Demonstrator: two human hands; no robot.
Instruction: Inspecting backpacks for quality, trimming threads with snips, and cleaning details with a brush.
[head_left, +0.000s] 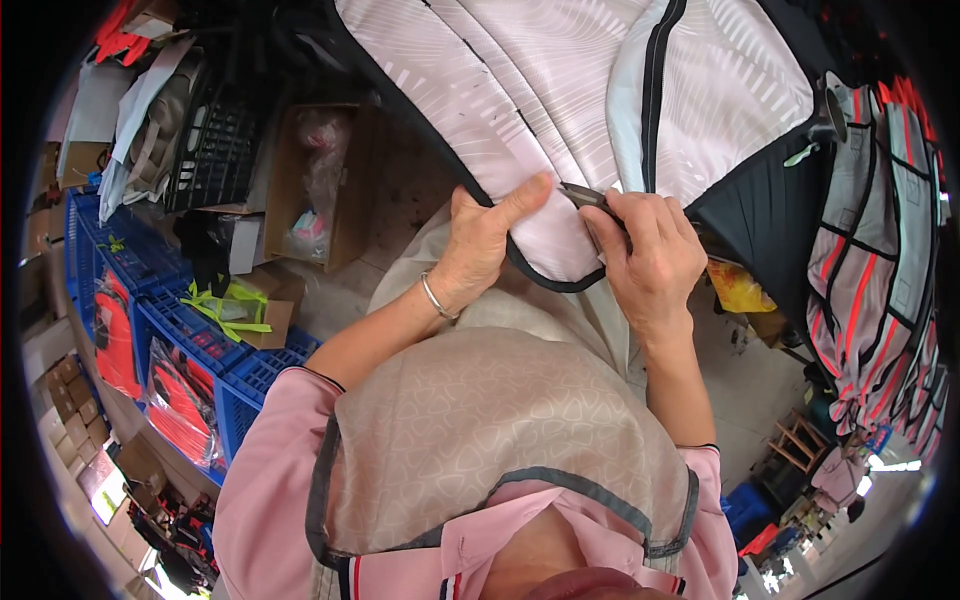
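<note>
A large pale pink patterned fabric panel [545, 90] with black bound edges spreads in front of me. Its rounded lower corner hangs toward my lap. My left hand [480, 240] is closed on the panel's left edge, the thumb lying on top and the fingers partly hidden beneath. In my right hand [655, 245] is a pair of dark thread snips [587, 197]. Their tips point left and touch or nearly touch the cloth close to my left thumb. A black zipper strip [653, 90] runs along the panel above my right hand.
Blue plastic crates [235, 395] with red bagged goods line the left. An open cardboard box [285, 185] holding plastic wrap stands beyond my left forearm. Grey and pink pieces with red stripes [865, 260] hang in a bunch at the right. A yellow bag [740, 287] lies beyond my right wrist.
</note>
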